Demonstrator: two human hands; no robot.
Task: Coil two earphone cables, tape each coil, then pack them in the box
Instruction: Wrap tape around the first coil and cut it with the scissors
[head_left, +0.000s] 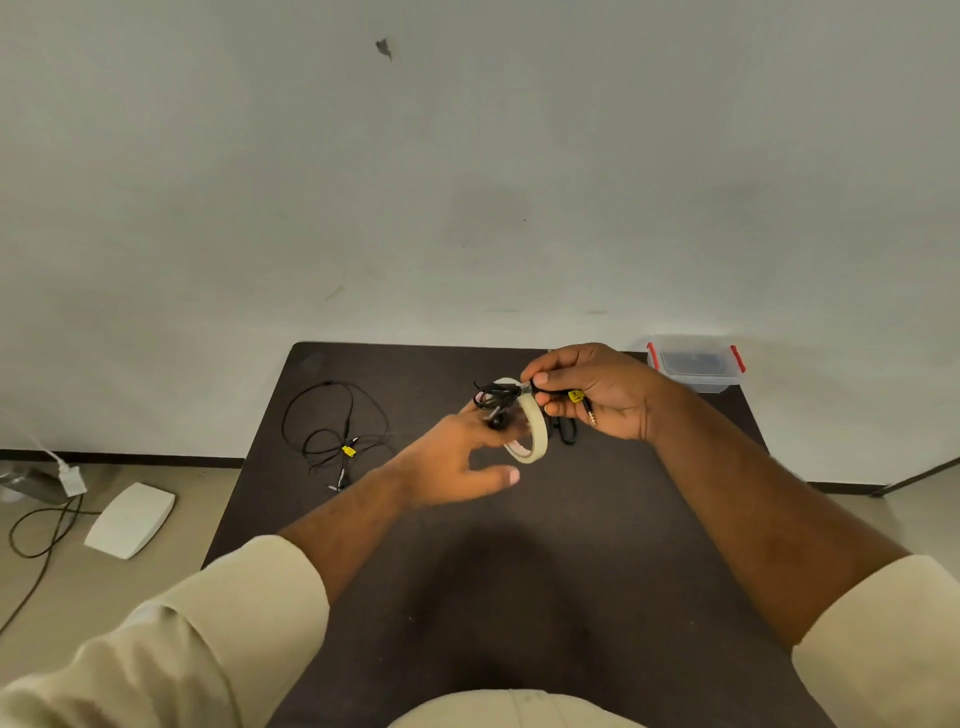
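My right hand pinches a coiled black earphone cable above the dark table. The cable's yellow tag and metal jack stick out by my palm. My left hand reaches up under the coil, and a beige tape roll stands on edge against its fingers, thumb spread below. Exactly how the fingertips hold the roll is hidden. A second black earphone cable lies loose and uncoiled on the table's left part, with a yellow tag of its own.
A clear plastic box with red clips sits at the table's far right corner, against the wall. On the floor to the left lie a white flat device and a charger with a cord.
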